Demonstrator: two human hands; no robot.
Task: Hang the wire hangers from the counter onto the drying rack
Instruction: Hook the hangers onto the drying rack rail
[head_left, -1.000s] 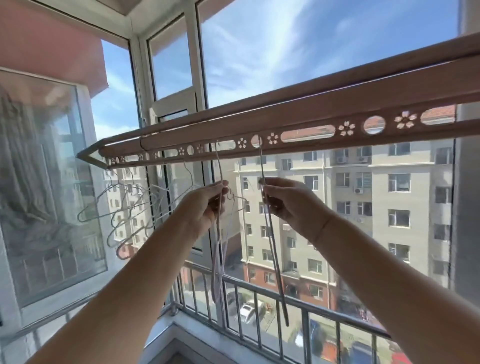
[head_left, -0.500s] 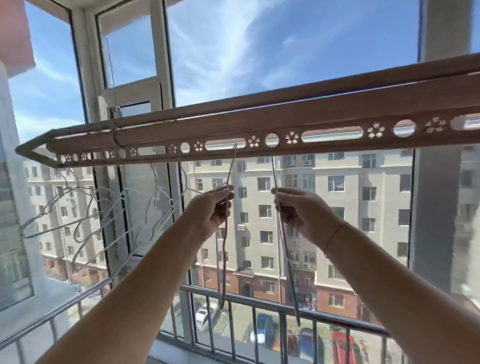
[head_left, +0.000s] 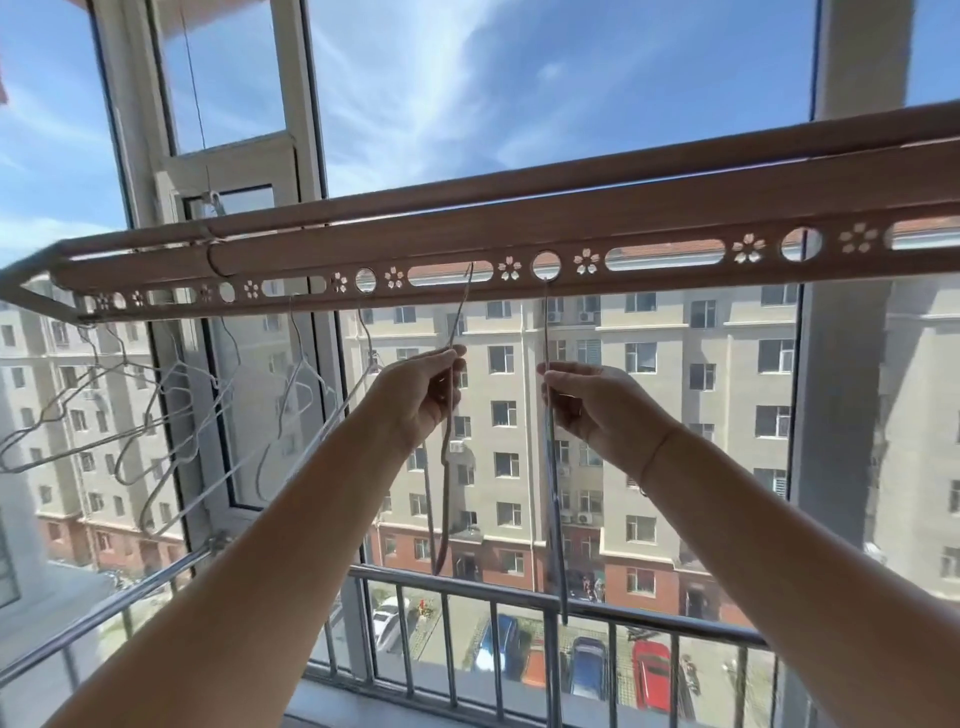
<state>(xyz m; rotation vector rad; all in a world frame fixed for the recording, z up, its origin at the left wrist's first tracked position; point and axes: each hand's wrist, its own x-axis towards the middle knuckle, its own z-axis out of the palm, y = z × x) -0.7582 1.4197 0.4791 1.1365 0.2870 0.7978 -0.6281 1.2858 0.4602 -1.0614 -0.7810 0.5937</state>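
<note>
Hung hangers (head_left: 179, 371) dangle from the drying rack (head_left: 675, 234), centre left. Left hand (head_left: 421, 395) pinches the left hanger (head_left: 445, 493), right hand (head_left: 597, 405) the right hanger (head_left: 551, 493), hooks at rack holes.

Thin lines, cropped ends, tangled wires

The drying rack (head_left: 519, 244) runs out of the picture at the right edge, and its pointed left end reaches the left edge. The left hand (head_left: 421, 400) and the right hand (head_left: 597, 410) each pinch one hanger. The left wire hanger (head_left: 445, 493) and the right wire hanger (head_left: 555, 499) face the camera edge-on, so their shape is hidden, and the fingers cover a part of each wire. Their hooks at the rack's holes are too thin to tell if they sit inside. The hung hangers (head_left: 301, 371) overlap too much to count; the outermost is cut by the left edge.
</note>
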